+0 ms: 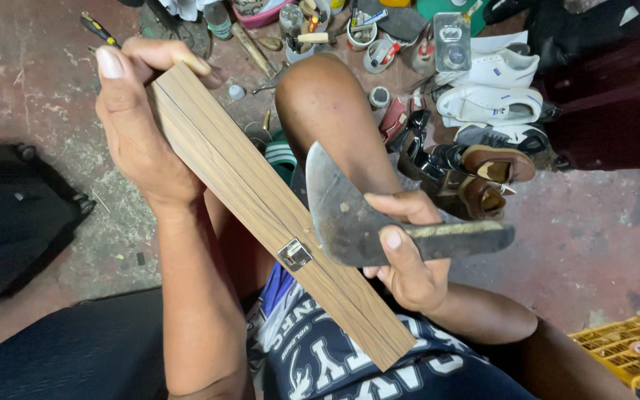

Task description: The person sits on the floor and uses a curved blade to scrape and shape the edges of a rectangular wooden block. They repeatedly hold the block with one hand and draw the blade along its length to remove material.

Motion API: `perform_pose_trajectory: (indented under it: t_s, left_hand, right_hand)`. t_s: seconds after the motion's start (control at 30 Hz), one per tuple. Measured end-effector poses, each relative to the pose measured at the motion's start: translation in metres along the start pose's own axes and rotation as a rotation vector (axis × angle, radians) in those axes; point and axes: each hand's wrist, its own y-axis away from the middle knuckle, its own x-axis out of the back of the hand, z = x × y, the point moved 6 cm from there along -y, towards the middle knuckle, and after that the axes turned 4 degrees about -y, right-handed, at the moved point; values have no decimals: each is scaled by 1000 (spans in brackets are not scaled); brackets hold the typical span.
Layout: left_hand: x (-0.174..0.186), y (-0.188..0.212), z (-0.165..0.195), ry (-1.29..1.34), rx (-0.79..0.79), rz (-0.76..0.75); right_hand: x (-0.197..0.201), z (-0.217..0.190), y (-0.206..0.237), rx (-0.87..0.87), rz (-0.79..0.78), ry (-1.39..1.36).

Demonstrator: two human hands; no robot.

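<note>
Now the left hand (138, 126) grips the long brown wooden box (275, 207); the right hand (405, 259) grips the rusty curved metal knife (357, 215). Best keep fingers behind the blade.

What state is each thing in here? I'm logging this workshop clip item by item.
Wooden case: closed, tilted, lower end on the lap.
Metal latch: on the case's seam; fastened or not, cannot tell.
Broad knife: blade worn and dull grey, touching the case near the latch.
Left hand: gripping the case's upper end.
Right hand: closed around the knife's handle.
White sneakers: lying on the floor.
Yellow crate: on the floor, partly out of frame.
</note>
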Motion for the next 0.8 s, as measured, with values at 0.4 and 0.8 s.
perform_pose_trajectory:
  t_s: [0.4,0.8]
  left_hand:
    - [-6,1,1,-25,-10,9]
    - [-7,2,-6,-3,32,18]
  right_hand:
    - [-7,-9,4,11,7,168]
    - [-1,1,1,-33,87,-54]
